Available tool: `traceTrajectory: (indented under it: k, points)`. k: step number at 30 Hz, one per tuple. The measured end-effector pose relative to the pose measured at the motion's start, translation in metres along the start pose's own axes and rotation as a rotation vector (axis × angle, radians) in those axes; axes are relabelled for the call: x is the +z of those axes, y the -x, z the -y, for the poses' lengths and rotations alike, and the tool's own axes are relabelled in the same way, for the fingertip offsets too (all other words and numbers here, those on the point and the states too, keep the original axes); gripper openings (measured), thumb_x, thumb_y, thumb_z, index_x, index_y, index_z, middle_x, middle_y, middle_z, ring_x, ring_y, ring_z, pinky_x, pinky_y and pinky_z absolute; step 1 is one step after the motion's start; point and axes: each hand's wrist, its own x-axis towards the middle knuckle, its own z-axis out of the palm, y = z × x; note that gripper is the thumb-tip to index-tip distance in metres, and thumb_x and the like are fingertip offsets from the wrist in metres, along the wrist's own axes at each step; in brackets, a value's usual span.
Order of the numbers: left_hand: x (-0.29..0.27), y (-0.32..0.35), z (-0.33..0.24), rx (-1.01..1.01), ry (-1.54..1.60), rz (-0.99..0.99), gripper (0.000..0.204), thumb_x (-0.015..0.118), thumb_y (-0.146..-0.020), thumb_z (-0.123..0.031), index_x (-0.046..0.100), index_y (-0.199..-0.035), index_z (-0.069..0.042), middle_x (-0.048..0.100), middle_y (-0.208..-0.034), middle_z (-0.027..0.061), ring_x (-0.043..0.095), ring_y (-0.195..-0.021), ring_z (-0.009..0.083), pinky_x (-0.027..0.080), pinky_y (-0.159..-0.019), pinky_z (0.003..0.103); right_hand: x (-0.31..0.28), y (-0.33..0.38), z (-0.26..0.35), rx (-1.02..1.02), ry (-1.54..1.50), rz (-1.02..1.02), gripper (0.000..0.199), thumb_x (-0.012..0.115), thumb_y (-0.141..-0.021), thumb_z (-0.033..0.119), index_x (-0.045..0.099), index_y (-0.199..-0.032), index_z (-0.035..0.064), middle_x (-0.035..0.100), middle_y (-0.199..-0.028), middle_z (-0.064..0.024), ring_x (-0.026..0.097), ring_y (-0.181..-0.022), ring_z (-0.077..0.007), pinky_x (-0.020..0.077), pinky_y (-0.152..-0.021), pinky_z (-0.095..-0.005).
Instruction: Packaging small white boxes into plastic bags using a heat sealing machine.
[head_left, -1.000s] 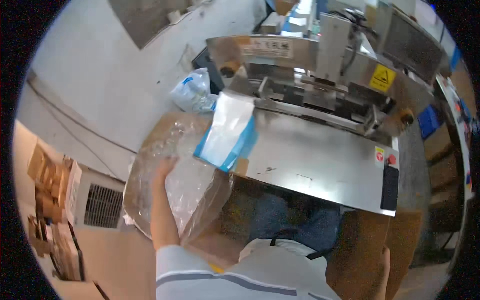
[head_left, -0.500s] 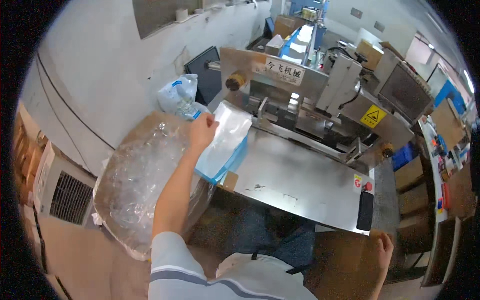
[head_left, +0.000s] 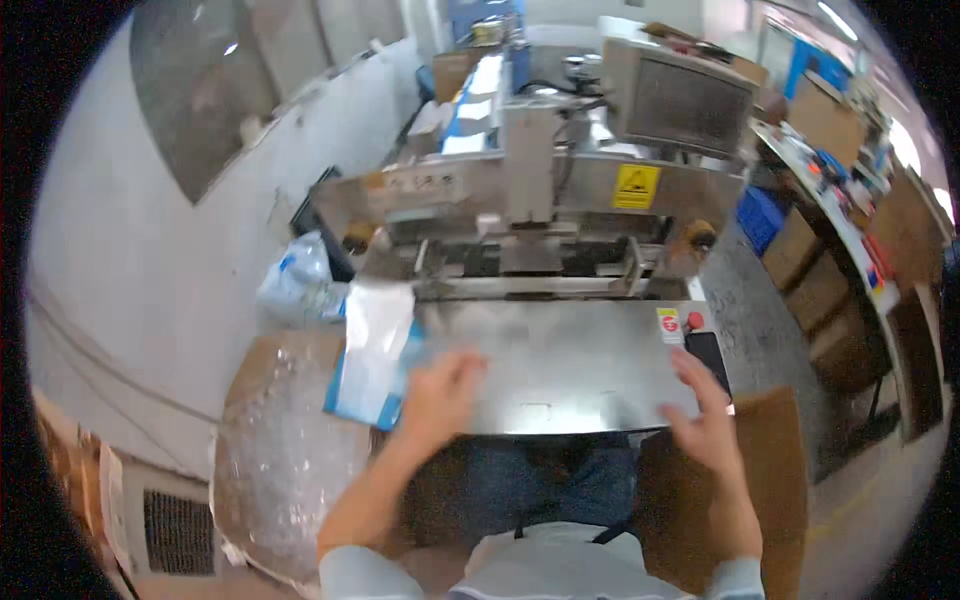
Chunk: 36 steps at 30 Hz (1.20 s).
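Note:
My left hand (head_left: 437, 400) is over the left part of a metal worktable (head_left: 560, 360), smeared by motion. Its fingers look curled, but whether anything is in them cannot be made out. Beside it, a stack of white shiny sheets or bags (head_left: 378, 325) lies on a blue package (head_left: 350, 405) at the table's left end. My right hand (head_left: 708, 415) is over the table's front right corner, thumb and fingers apart, holding nothing. It is close to a black phone-like slab (head_left: 708, 358).
Behind the table stands a metal machine (head_left: 520, 260) with a yellow warning label (head_left: 635, 187) and a grey monitor (head_left: 690, 95). A red button (head_left: 695, 320) sits at the right edge. A large carton (head_left: 290, 460) of clear plastic bags is at the left, and another cardboard box (head_left: 770, 470) at the right.
My left hand has left the white stack and moved right over the table. My right hand has come up to the table's right corner. The view has turned to the right.

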Motion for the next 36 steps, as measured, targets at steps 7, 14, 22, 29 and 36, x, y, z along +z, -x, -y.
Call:
traceTrajectory:
  k: [7,14,22,29,36]
  points:
    - [0.068,0.054,-0.057,0.019,0.189,0.319,0.016,0.063,-0.095,-0.01,0.069,-0.105,0.0,0.074,-0.089,0.0138,0.073,-0.076,0.02,0.056,-0.07,0.029,0.061,-0.016,0.014,0.056,-0.092,0.39,0.016,0.067,-0.091,0.024,0.071,-0.088,0.008,0.07,-0.085,-0.0121,0.068,-0.083,-0.0318,0.0535,-0.071,-0.0406]
    - [0.088,0.072,-0.046,-0.385,0.302,0.28,0.025,0.069,-0.091,-0.009,0.065,-0.113,0.002,0.072,-0.093,0.0096,0.069,-0.08,0.0171,0.056,-0.072,0.03,0.059,-0.002,0.01,-0.303,-0.062,0.002,0.016,0.072,-0.084,0.021,0.066,-0.082,0.0062,0.069,-0.095,-0.0091,0.067,-0.088,-0.0294,0.0551,-0.075,-0.0399]
    - [0.081,0.04,-0.069,0.439,-0.089,0.409,0.035,0.071,-0.087,-0.016,0.064,-0.119,-0.006,0.069,-0.108,0.0166,0.068,-0.084,0.0365,0.055,-0.073,0.043,0.064,0.009,-0.005,-0.426,0.131,0.315,0.017,0.071,-0.081,0.02,0.063,-0.083,0.0049,0.063,-0.083,-0.0098,0.063,-0.087,-0.0298,0.0512,-0.085,-0.0421]
    - [0.087,0.033,-0.03,0.265,-0.28,0.836,0.022,0.06,-0.095,-0.027,0.071,-0.105,-0.011,0.071,-0.092,0.0166,0.068,-0.085,0.0371,0.055,-0.075,0.045,0.066,0.02,-0.017,-0.379,0.064,0.389,0.019,0.073,-0.082,0.019,0.062,-0.082,0.004,0.066,-0.088,-0.0133,0.064,-0.092,-0.0319,0.0514,-0.084,-0.0418]
    - [0.071,0.03,-0.013,0.062,-0.069,0.846,0.024,0.058,-0.096,-0.029,0.066,-0.098,-0.006,0.065,-0.076,0.022,0.064,-0.075,0.0443,0.051,-0.067,0.048,0.057,0.015,-0.029,-0.154,-0.196,0.748,0.02,0.063,-0.091,0.023,0.068,-0.095,0.0043,0.068,-0.092,-0.0157,0.062,-0.094,-0.0357,0.0491,-0.086,-0.0447]
